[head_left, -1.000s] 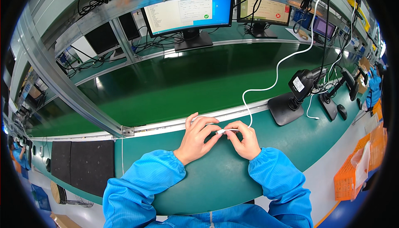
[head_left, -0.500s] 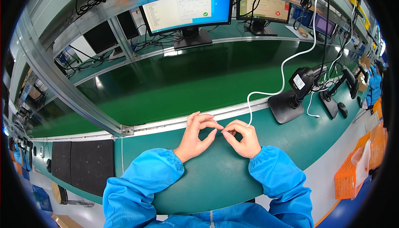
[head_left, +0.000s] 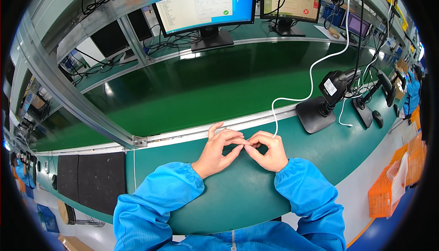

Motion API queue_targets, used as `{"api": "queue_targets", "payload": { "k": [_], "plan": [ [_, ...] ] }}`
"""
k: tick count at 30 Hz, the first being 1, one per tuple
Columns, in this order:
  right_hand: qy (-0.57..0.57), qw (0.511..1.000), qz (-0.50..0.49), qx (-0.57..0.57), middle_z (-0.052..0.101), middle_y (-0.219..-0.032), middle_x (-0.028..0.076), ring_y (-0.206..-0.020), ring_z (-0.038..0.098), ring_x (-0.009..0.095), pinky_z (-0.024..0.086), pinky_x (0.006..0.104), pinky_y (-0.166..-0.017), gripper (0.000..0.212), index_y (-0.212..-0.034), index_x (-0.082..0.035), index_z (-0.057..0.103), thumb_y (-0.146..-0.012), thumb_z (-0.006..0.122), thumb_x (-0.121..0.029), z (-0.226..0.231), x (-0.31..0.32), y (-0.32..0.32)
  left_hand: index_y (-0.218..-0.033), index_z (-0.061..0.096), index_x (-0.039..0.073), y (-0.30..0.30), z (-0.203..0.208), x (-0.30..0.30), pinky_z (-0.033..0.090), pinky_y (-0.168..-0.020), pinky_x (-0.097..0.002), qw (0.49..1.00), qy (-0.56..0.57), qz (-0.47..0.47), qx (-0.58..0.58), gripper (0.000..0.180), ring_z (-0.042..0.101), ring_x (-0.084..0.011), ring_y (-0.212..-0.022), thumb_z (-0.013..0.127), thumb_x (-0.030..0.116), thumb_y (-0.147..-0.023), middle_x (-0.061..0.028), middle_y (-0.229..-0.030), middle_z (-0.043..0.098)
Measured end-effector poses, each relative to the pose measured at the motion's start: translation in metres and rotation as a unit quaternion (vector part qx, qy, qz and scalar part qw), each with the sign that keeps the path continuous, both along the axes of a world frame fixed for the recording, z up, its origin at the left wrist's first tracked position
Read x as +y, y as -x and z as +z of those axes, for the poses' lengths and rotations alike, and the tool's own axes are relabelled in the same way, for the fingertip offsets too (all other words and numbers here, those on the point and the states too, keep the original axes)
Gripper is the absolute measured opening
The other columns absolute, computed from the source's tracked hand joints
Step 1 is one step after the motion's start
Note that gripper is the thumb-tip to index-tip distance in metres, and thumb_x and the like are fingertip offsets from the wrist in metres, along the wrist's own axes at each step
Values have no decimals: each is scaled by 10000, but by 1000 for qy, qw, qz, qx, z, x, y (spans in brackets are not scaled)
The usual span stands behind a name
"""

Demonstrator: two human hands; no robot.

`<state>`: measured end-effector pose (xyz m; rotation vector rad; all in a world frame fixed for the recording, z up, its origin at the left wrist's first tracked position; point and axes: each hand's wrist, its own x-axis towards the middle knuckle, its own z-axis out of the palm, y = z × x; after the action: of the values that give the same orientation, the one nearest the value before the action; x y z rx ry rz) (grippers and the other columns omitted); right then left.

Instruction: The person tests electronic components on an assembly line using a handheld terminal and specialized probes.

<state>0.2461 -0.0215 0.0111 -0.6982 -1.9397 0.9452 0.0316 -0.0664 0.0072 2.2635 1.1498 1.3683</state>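
Note:
A white cable hangs from above, curves over the green bench and runs down to my right hand. My right hand is closed in a pinch, and the cable passes in behind its fingers; its end is hidden there. My left hand meets it at the fingertips, thumb and forefinger pressed together, the other fingers loosely bent. Whatever lies between the left fingertips is too small to make out. Both hands are just above the near green worktop, in front of the pale rail.
A black scanner on a stand is to the right of my hands, with a second stand and a mouse beyond. Dark mats lie left. A metal post slants at left; monitors stand behind. Orange crates sit at right.
My left thumb and forefinger, apart before, have come together at the right fingertips. The left hand has moved slightly right; the right hand has barely moved.

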Motion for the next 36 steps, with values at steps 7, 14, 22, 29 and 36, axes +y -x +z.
{"api": "queue_targets", "payload": {
  "k": [7,14,22,29,36],
  "plan": [
    [6,1000,10,1,707,-848,95,-742,687,179,546,300,-687,87,-924,7,731,-861,773,-34,2,0,-1,-1292,464,127,0,1,0,235,-1208,-537,1000,-11,3,11,448,713,-205,-1109,746,55,-952,21,-1068,807],
    [3,1000,10,-5,707,-850,96,-751,694,181,554,302,-697,77,-925,7,732,-864,764,-27,2,1,-2,-1295,466,124,0,-1,0,235,-1209,-539,1000,-10,4,12,448,720,-200,-1101,748,60,-953,19,-1070,807],
    [7,1000,13,0,710,-853,99,-754,694,178,553,301,-697,89,-937,7,741,-862,773,-30,1,1,-2,-1297,519,105,1,-5,0,244,-1199,-552,1000,1,-6,-9,423,683,-232,-1167,747,68,-942,17,-1110,799],
    [2,1000,10,-5,710,-847,94,-751,694,177,553,298,-691,88,-934,7,741,-865,777,-34,3,0,-1,-1282,483,126,0,-1,0,237,-1206,-536,1000,-9,4,8,429,723,-196,-1082,749,60,-952,20,-1065,805],
    [2,1000,10,0,706,-839,92,-737,689,177,549,298,-684,94,-937,2,745,-866,786,-43,0,1,-2,-1271,498,126,0,0,0,236,-1205,-530,1000,-8,3,9,416,716,-204,-1087,752,59,-949,19,-1066,806]
  ]
}}
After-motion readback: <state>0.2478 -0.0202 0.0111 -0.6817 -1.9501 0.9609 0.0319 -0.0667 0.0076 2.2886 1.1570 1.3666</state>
